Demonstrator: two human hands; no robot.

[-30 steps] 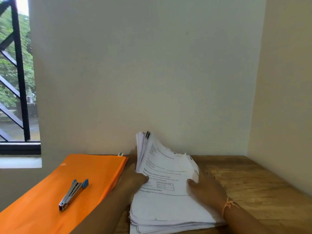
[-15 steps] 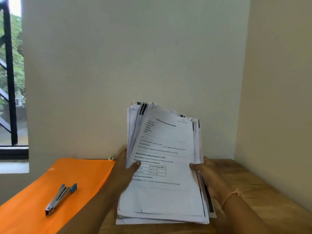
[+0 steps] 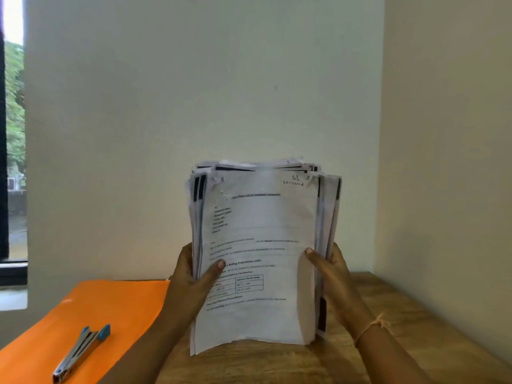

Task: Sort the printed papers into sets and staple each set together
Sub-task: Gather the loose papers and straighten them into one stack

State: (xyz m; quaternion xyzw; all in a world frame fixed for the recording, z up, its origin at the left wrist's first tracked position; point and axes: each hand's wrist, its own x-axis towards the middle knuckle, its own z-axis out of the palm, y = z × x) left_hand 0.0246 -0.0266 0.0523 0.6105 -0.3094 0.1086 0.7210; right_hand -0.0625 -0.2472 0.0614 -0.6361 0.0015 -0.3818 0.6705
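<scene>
The stack of printed papers (image 3: 260,259) stands upright in the middle of the view, and its lower short edge seems to rest on the wooden bench (image 3: 410,336). That makes its long axis vertical. The printed face is turned toward the wearer and reads right way up, with the heading and a handwritten mark in the upper right corner at the top. The sheets are not flush: edges step out on both sides and corners curl along the top. Standing the pile on end this way looks meant to let the pages drop level against the bench before any sorting into sets. The left hand (image 3: 188,284) clamps the left long edge, its thumb (image 3: 219,264) pressed flat on the front page, and its fingers wrap out of sight behind. The right hand (image 3: 333,273) mirrors it on the right edge, thumb (image 3: 310,253) in front and fingers curled round the back, so the pile is pinched from both sides at about mid height and cannot fan open or tip. A thin thread band (image 3: 374,325) circles the right wrist. To the left, an orange folder (image 3: 110,309) lies flat on the bench. The stapler (image 3: 80,353) lies on it, well apart from the papers and with no hand on it. A plain wall (image 3: 194,92) rises close behind.
</scene>
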